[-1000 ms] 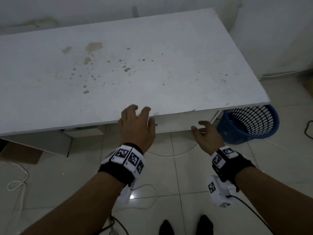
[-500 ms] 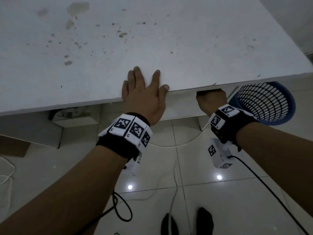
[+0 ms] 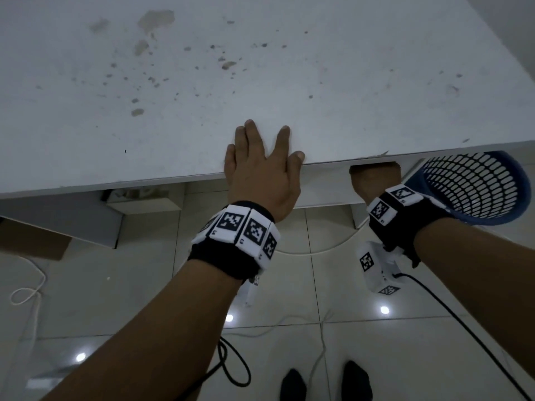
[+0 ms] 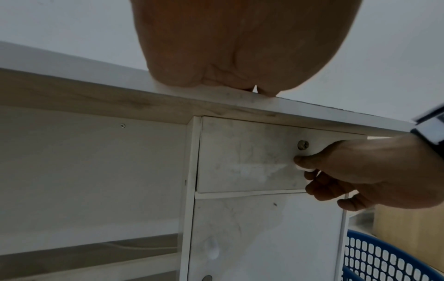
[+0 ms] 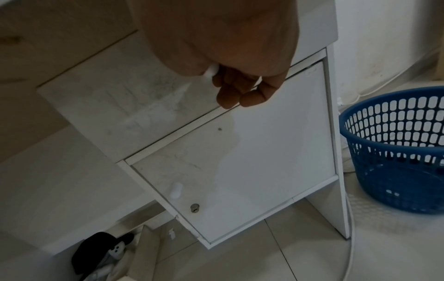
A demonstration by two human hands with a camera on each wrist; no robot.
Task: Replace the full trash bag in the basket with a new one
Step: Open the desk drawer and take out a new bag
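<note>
Tiled floor, dim light; white desk with a stained top fills the upper head view. My left hand lies flat on the desk's front edge, fingers straight and spread, holding nothing, bracing. My right hand is tucked under the overhang, fingers curled round the small white knob of the top drawer; only the wrist shows from the head camera, but both wrist views show the pinch on the knob. Drawer front looks shut or barely cracked, lock cylinder just above the fingers. Blue mesh basket stands on the floor just beside the desk's right leg; from the right wrist view I see no bag in it, neither full nor new, though its floor is partly hidden. My guess is the step in hand is opening the drawer to fetch a fresh bag. Risks: knob is small and the grip shallow, so fingers may slip off on a sharp pull; if the lock is engaged, the pull drags the desk instead, hence the bracing hand. Cables trail by my feet, a snag hazard when I turn toward the basket. Cabinet door below is closed.
</note>
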